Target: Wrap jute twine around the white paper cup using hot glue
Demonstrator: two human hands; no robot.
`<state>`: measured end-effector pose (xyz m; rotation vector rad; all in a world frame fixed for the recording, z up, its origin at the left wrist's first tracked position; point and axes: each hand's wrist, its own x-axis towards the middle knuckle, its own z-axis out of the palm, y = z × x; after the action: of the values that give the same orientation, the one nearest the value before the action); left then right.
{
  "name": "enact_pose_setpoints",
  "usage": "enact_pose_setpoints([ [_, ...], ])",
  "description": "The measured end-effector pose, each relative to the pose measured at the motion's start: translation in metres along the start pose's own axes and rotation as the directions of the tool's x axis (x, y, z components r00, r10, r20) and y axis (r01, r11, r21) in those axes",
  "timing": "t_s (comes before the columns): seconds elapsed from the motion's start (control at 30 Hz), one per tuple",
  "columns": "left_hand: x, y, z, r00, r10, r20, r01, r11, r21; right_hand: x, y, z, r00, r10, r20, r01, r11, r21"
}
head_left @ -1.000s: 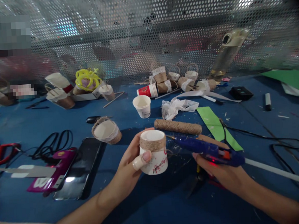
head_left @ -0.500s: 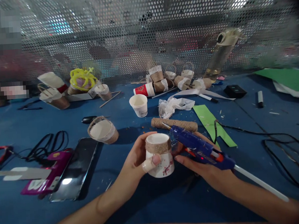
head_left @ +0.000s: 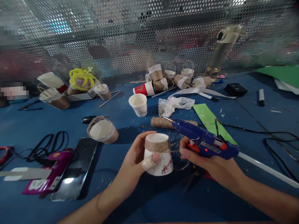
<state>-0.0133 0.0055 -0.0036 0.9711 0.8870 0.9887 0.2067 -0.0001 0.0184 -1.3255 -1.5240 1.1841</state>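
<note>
My left hand (head_left: 135,158) is wrapped round a small white paper cup (head_left: 159,158) with red flower print and a band of brown twine round its rim. A plaster covers the thumb tip pressed on the cup's front. My right hand (head_left: 208,162) grips a blue glue gun (head_left: 204,140) with an orange trigger and a white glue stick out the back. Its nozzle points up and left, just right of the cup's rim. A loose strand of twine (head_left: 179,157) runs from the cup to my right fingers.
A spool of twine (head_left: 161,122) lies behind the cup on the blue table (head_left: 149,200). A phone (head_left: 75,169), pink card and black cables lie at left. Finished twine-wrapped cups, a plain cup (head_left: 138,105), green paper strip (head_left: 211,121) and a perforated metal screen stand beyond.
The glue gun came in from the right to the cup's rim, then lifted slightly. My right fingers now pinch the twine strand beside the cup. The cup stayed almost in place.
</note>
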Motion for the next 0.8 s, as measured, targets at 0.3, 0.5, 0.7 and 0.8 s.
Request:
enact_pose_setpoints([
  [0.3,0.0001,0.0018,0.0028,0.998,-0.055,0.022,0.057,0.995,-0.088,0.0041,0.0022,0.0015,0.998,0.053,0.027,-0.056,0.992,0.110],
  [0.5,-0.0001,0.0038,0.0062,0.994,-0.110,0.026,0.112,0.984,-0.139,0.0038,0.0028,0.0046,0.997,0.083,-0.005,-0.082,0.987,0.135],
  [0.7,-0.0025,0.0024,0.0079,0.990,-0.135,0.051,0.142,0.971,-0.194,0.0018,0.0040,0.0058,0.996,0.082,-0.036,-0.078,0.993,0.084],
  [0.8,-0.0029,0.0025,0.0077,0.988,-0.144,0.062,0.154,0.963,-0.220,0.0007,0.0048,0.0057,0.995,0.079,-0.057,-0.075,0.995,0.067],
])
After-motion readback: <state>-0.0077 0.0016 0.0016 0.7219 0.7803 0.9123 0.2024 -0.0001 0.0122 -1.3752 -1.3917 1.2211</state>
